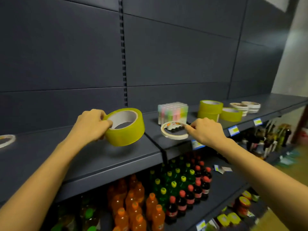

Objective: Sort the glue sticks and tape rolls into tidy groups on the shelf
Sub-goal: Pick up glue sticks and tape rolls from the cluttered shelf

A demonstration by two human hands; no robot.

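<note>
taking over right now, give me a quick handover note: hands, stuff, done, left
Left hand grips a yellow roll over the shelf. Right hand pinches a thin roll lying before the glue pack.
Done: yellow group and thin stacks on the right.
Left: add both held rolls to their groups; fetch the stray roll at far left.

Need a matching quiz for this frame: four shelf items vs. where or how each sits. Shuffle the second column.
1 wide yellow roll
2 thin white roll
3 glue pack
4 yellow stack

A pinched at its rim by right hand
B upright behind the thin white roll
C held tilted by left hand
D just left of a single yellow roll

Pairs: 1-C, 2-A, 3-B, 4-D
</note>
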